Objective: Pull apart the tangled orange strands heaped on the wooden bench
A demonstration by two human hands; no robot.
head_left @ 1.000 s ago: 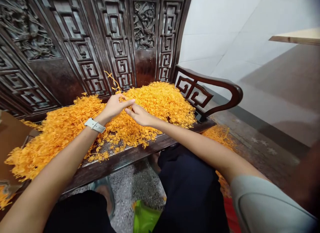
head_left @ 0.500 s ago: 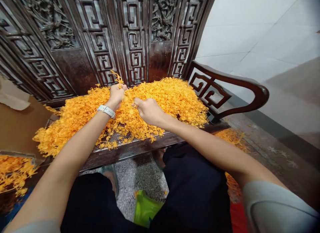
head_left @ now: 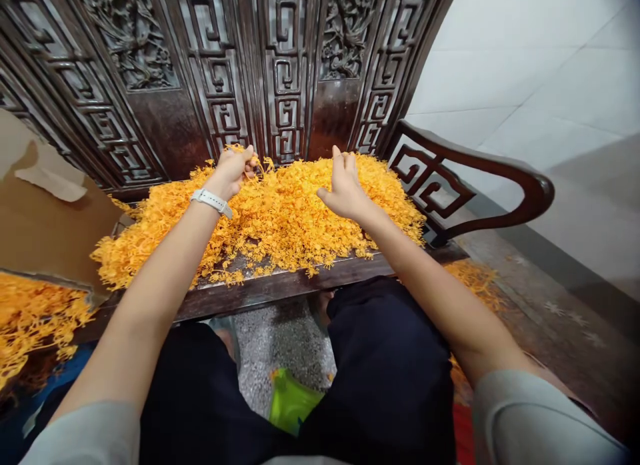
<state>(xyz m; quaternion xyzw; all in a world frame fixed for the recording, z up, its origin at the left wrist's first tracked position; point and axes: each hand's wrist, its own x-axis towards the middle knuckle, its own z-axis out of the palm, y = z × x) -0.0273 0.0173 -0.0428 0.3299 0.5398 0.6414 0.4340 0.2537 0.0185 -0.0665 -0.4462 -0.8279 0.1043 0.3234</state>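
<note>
A wide heap of small orange plastic flower-like pieces (head_left: 295, 218) covers much of the dark wooden bench seat (head_left: 280, 284). Over the back left of the heap, my left hand (head_left: 234, 170), with a pale watch at the wrist, is closed on an orange plastic sprig (head_left: 255, 164); strands of it stick out past the fingers. My right hand (head_left: 345, 185) is above the heap's right half, fingers stretched out and thumb apart, holding nothing that shows. Whether its underside touches the pieces I cannot tell.
Behind the heap rises the carved bench back (head_left: 285, 72), with a curved armrest (head_left: 500, 172) at the right. At the left stands a cardboard box (head_left: 45, 212) near more orange pieces (head_left: 40, 318). A green plastic item (head_left: 293, 398) lies on the speckled floor between my legs.
My right hand has moved right and away from my left hand, and its fingers have opened out. My left hand still holds orange strands. The view has shifted slightly.
</note>
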